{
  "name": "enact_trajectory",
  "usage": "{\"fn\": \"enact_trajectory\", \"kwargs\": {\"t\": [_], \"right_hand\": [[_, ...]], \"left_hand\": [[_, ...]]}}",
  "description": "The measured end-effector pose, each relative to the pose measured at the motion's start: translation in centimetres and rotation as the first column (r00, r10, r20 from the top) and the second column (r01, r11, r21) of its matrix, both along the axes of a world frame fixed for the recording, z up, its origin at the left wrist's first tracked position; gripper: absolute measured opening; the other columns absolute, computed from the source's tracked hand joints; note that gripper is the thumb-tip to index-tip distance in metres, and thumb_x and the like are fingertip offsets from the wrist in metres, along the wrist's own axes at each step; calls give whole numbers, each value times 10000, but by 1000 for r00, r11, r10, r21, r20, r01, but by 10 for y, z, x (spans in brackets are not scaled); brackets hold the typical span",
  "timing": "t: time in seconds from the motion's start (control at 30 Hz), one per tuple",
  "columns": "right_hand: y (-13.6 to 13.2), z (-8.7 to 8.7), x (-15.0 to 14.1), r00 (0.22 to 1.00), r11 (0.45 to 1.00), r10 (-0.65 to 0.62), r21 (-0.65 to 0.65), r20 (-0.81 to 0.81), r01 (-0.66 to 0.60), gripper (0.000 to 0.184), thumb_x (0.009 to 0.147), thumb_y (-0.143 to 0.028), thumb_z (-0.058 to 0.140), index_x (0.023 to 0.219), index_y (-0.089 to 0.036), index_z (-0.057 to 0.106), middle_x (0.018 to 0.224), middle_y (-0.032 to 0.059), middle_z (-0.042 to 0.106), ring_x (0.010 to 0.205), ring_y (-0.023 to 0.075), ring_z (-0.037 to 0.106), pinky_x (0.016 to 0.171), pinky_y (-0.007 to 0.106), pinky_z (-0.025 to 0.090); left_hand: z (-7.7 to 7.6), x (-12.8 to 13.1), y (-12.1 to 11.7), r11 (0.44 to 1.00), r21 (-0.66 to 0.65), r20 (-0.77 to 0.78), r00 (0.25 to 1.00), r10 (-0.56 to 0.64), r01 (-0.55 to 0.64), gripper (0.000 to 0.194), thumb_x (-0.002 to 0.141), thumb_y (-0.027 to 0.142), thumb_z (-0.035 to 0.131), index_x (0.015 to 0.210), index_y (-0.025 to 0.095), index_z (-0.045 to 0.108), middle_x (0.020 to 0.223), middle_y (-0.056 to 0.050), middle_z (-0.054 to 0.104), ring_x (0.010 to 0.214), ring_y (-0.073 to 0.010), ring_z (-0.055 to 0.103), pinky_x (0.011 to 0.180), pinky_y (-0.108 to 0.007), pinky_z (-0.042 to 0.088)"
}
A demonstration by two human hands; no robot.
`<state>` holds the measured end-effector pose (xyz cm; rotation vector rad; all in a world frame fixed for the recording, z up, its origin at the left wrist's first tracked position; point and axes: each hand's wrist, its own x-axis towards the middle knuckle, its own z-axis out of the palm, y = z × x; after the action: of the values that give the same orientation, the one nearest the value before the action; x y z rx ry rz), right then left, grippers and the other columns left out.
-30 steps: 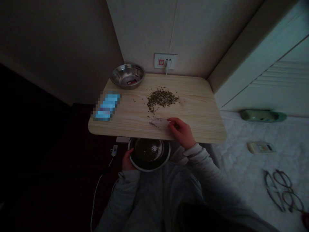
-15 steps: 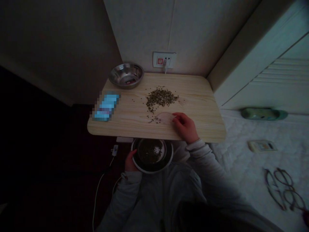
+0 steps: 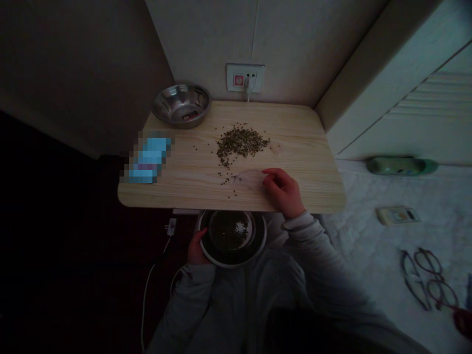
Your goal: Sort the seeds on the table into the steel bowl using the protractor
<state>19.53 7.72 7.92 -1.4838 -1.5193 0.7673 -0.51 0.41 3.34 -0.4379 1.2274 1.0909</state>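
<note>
My left hand (image 3: 197, 248) grips the rim of a pale-edged bowl (image 3: 232, 264) under the front edge of the small table; small dark grains lie inside it. Over the tabletop's front part, my right hand (image 3: 283, 191) pinches a thin, see-through, round-edged plastic piece (image 3: 251, 180), held low at the wood. A few loose grains lie by its left edge. Farther back spreads a pile of small dark green grains that look like mung beans (image 3: 241, 141). My fingertips hide the piece's right end.
A metal bowl (image 3: 182, 105) stands at the table's (image 3: 302, 152) back left, with a blurred-out phone-like thing (image 3: 150, 160) before it. A wall socket (image 3: 245, 77) holds a plug. On the bed at right lie a green case (image 3: 400, 166), a remote-like device (image 3: 398, 215) and eyeglasses (image 3: 429, 280).
The view has shifted slightly, so the table and its things appear farther left and higher. My right hand stays near the front edge with the plastic piece; my left still grips the bowl.
</note>
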Motion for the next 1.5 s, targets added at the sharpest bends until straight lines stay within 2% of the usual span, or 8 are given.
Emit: {"fn": "enact_trajectory", "kwargs": {"t": [0.27,0.47,0.8,1.03,1.13,1.23,1.37,1.5], "right_hand": [[-1,-1,0,1000,1000,-4,-3,-14,4,190,720,-219,441,883,-184,532,626,-23,482,552,81,434,529,218,349],[-3,1,-1,1000,1000,0,-25,28,1,181,724,-201,441,879,-187,535,608,-28,456,538,74,413,509,209,332],[-6,5,0,980,990,132,-75,147,-122,191,720,-213,459,887,-191,549,688,-3,531,629,102,470,579,235,366],[-6,9,-1,948,973,230,-64,221,-222,188,709,-213,480,871,-194,573,657,-5,544,600,96,474,579,234,379],[-7,12,0,923,948,318,-74,215,-310,187,696,-199,494,859,-193,586,671,1,557,630,104,487,602,242,386],[-8,12,1,927,932,357,-110,114,-346,190,694,-201,500,866,-200,581,689,0,556,641,106,493,594,243,389],[-3,8,-4,990,987,124,-93,-74,-131,191,720,-214,463,895,-203,538,652,-17,512,580,87,471,531,221,373],[6,1,-15,991,997,-70,-42,-114,66,187,716,-209,447,888,-202,522,639,-25,495,558,82,459,531,225,369]], "left_hand": [[5,-3,5,999,34,86,996,-36,33,291,692,160,392,561,140,651,567,-74,665,834,-242,577,768,-355,435],[8,0,10,999,-30,70,997,-13,15,279,685,163,408,542,129,646,549,-79,660,809,-242,586,752,-339,444],[4,1,13,999,-46,42,999,-7,9,254,680,164,427,579,111,653,563,-79,664,771,-232,599,737,-318,452],[5,0,13,999,-42,76,997,-24,27,278,690,183,403,570,136,650,554,-63,662,793,-239,592,740,-358,454],[4,-1,12,1000,-7,67,997,-23,24,269,685,175,408,559,150,644,575,-61,668,794,-235,593,739,-354,454],[3,-1,12,1000,-5,52,999,13,-12,242,680,169,422,597,151,648,600,-56,673,788,-229,595,737,-349,456],[7,-1,15,999,-46,56,998,28,-25,237,686,167,426,604,140,647,575,-57,668,789,-227,595,732,-335,461],[11,-2,17,997,-65,21,999,43,-42,269,693,148,408,554,133,638,550,-62,661,785,-224,596,732,-316,459]]}}
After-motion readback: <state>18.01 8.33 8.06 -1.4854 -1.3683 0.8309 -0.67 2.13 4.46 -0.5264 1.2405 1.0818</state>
